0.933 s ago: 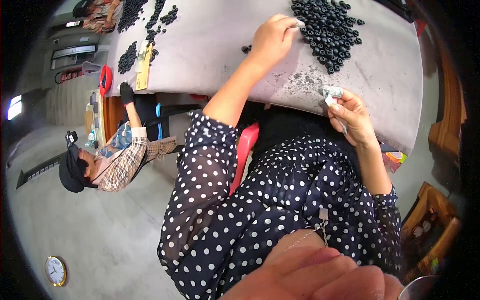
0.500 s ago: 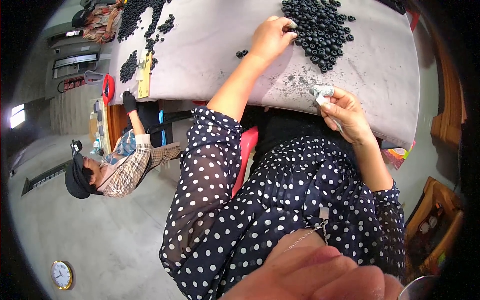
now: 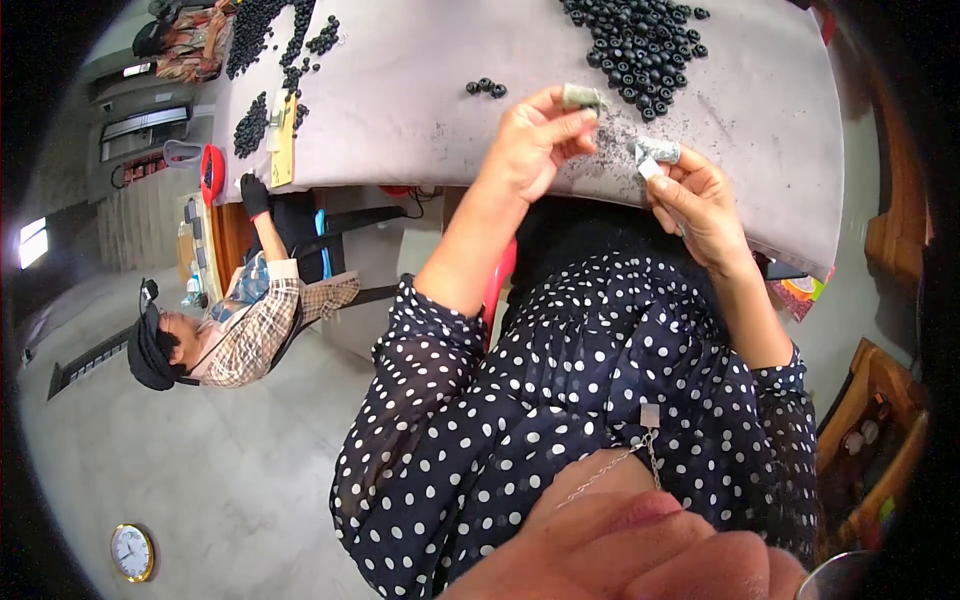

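Observation:
My left hand (image 3: 535, 140) is raised over the near edge of the grey table (image 3: 400, 110), its taped fingertips pinched on a small dark piece that I cannot make out clearly. My right hand (image 3: 695, 200) is close beside it, gripping a small tool with a white taped tip (image 3: 652, 158). A heap of small black rings (image 3: 635, 45) lies on the table just beyond both hands. A pair of loose black rings (image 3: 485, 87) sits to the left of my left hand. Dark crumbs are scattered on the table between the hands.
A co-worker in a plaid shirt and dark cap (image 3: 215, 335) sits at the table's left side, one black-gloved hand (image 3: 254, 195) on its edge. More black rings (image 3: 265, 70) lie at that end, near a red object (image 3: 212, 172). A wooden crate (image 3: 870, 440) stands at right.
My left hand has drawn back from the heap of black rings toward my right hand, now pinching a small piece. My right hand has stayed near the table edge.

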A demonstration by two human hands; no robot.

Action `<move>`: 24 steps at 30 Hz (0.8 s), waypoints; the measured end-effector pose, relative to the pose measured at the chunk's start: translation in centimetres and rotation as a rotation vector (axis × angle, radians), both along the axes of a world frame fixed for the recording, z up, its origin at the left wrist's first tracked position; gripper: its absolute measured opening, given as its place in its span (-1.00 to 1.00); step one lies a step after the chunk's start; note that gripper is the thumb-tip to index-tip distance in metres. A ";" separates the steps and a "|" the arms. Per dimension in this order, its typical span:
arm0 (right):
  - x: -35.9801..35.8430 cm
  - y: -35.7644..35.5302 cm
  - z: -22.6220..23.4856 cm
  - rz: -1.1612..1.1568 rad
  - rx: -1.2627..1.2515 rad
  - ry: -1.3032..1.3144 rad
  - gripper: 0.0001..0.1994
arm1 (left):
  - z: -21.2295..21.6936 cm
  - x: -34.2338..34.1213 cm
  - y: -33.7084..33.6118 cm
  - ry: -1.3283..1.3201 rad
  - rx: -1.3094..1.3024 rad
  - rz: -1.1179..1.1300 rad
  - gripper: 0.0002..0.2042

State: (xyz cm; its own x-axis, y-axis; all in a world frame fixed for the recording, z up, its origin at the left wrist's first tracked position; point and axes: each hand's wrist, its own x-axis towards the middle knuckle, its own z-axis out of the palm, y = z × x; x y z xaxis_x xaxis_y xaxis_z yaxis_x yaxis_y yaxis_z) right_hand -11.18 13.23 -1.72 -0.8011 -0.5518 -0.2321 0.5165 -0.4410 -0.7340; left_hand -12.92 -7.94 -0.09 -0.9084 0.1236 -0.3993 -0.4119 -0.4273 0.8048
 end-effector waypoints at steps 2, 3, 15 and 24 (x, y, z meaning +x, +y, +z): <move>0.0 0.0 -0.6 0.002 0.031 0.012 -0.73 | -0.6 1.7 0.7 -0.111 0.118 -0.001 -0.84; 0.1 -0.1 -0.4 0.004 0.036 0.011 -0.73 | -0.9 2.4 0.9 -0.130 0.165 -0.012 -0.83; 0.7 0.4 0.0 0.058 0.062 0.078 -0.67 | 0.0 3.9 2.2 -0.216 0.473 0.016 -0.87; 0.8 0.0 0.6 0.097 -0.015 0.091 -0.63 | 0.1 4.6 2.5 -0.243 0.397 0.041 -0.87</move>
